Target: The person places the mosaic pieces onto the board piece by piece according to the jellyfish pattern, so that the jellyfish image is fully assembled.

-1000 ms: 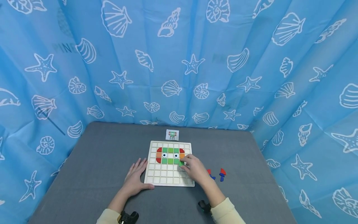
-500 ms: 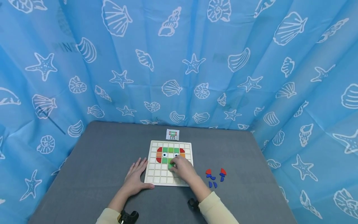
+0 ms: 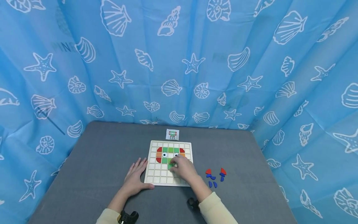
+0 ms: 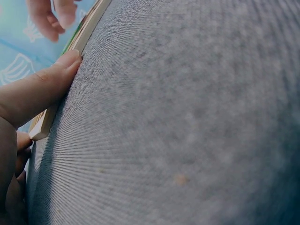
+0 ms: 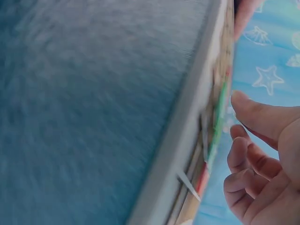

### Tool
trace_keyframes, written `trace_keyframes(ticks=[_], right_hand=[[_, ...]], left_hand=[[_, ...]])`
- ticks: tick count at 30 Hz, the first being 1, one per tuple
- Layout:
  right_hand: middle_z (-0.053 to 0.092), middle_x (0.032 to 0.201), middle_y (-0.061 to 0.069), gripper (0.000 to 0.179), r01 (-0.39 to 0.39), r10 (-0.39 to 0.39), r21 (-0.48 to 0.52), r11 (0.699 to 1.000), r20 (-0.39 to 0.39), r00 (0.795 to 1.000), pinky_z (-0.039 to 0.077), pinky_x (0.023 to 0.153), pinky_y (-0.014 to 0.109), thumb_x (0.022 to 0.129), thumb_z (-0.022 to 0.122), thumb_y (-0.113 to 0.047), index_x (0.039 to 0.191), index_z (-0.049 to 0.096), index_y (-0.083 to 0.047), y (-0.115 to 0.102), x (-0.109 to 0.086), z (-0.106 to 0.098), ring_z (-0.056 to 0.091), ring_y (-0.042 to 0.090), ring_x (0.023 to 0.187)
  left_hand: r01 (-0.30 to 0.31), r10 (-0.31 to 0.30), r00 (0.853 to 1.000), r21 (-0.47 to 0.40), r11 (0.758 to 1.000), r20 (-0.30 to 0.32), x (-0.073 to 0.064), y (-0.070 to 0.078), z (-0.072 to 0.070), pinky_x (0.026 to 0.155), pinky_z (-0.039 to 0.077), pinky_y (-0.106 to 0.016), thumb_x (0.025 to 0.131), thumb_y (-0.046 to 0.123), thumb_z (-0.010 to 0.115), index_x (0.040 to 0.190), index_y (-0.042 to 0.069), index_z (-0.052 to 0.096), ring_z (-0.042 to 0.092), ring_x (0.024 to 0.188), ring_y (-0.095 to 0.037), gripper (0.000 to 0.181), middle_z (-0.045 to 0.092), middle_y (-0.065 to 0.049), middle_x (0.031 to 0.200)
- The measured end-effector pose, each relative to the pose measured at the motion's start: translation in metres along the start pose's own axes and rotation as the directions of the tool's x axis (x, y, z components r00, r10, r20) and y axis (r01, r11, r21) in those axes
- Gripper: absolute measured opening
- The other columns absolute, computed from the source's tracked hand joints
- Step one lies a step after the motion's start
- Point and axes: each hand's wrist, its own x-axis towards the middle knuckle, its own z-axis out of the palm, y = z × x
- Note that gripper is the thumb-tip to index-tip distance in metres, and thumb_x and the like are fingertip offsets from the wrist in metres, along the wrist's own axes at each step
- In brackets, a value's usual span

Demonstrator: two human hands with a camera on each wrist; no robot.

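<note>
As spread left fingers (image 3: 141, 167) touch the board (image 3: 156, 179), right fingers (image 5: 238, 152) loosely curled, near green tile (image 3: 169, 166)

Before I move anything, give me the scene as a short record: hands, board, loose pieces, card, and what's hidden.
Left hand: rests at the board's left edge, thumb at its near edge
Right hand: over the board, at a green square; grip unclear
Board: on the grey table, partly filled with coloured pieces
Loose: two red pieces and several blue pieces, right of the board
Card: beyond the board's far edge
Hidden: part of the pattern, under the right hand
</note>
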Motion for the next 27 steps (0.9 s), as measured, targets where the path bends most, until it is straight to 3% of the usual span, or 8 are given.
trace_keyframes(ticks=[3, 11, 17, 21, 27], right_hand=[[0.070, 0.101, 0.000, 0.022, 0.004, -0.004, 0.022, 1.000, -0.026, 1.000, 0.051, 0.066, 0.031, 0.087, 0.080, -0.020, 0.108, 0.078, -0.014, 0.001, -0.004, -0.008, 0.059, 0.011, 0.078], [0.071, 0.100, 0.003, 0.023, -0.008, 0.011, 0.039, 0.999, -0.083, 0.996, 0.045, 0.059, 0.023, 0.088, 0.079, -0.020, 0.109, 0.077, -0.011, 0.009, -0.019, -0.031, 0.053, 0.008, 0.071], [0.066, 0.089, -0.003, 0.023, -0.082, 0.081, 0.005, 0.997, -0.161, 0.984, 0.039, 0.054, 0.021, 0.085, 0.082, -0.018, 0.107, 0.077, -0.012, 0.026, -0.040, -0.042, 0.047, 0.006, 0.066], [0.063, 0.085, -0.003, 0.024, -0.117, 0.115, 0.002, 0.993, -0.183, 0.976, 0.040, 0.054, 0.022, 0.084, 0.083, -0.018, 0.107, 0.077, -0.012, 0.039, -0.052, -0.048, 0.047, 0.006, 0.065], [0.068, 0.093, 0.000, 0.024, -0.176, 0.174, 0.016, 0.984, -0.238, 0.956, 0.046, 0.059, 0.026, 0.084, 0.082, -0.014, 0.107, 0.077, -0.010, 0.066, -0.070, -0.055, 0.053, 0.006, 0.068]], left_hand=[[0.004, -0.004, 1.000, 0.002, 1.000, -0.001, 0.000, 0.000, -0.001, 0.125, 0.009, -0.056, 0.058, 0.075, 0.082, 0.160, 0.012, 0.030, 0.009, 0.157, -0.034, 0.130, 0.025, -0.008, 0.168], [0.006, -0.006, 1.000, 0.016, 1.000, -0.015, 0.001, -0.002, -0.002, 0.126, 0.009, -0.055, 0.059, 0.074, 0.083, 0.161, 0.013, 0.029, 0.009, 0.157, -0.033, 0.130, 0.024, -0.008, 0.168], [-0.023, 0.023, 1.000, -0.008, 1.000, 0.005, 0.001, -0.002, 0.003, 0.126, 0.007, -0.055, 0.060, 0.075, 0.081, 0.161, 0.014, 0.028, 0.008, 0.158, -0.032, 0.129, 0.023, -0.006, 0.168], [-0.026, 0.026, 1.000, -0.009, 1.000, -0.015, 0.000, -0.004, 0.004, 0.125, 0.009, -0.056, 0.060, 0.074, 0.082, 0.161, 0.014, 0.029, 0.009, 0.157, -0.033, 0.129, 0.023, -0.006, 0.168], [-0.020, 0.020, 1.000, 0.002, 1.000, -0.008, 0.000, -0.004, 0.004, 0.125, 0.009, -0.056, 0.060, 0.075, 0.082, 0.161, 0.013, 0.028, 0.009, 0.157, -0.034, 0.130, 0.023, -0.007, 0.168]])
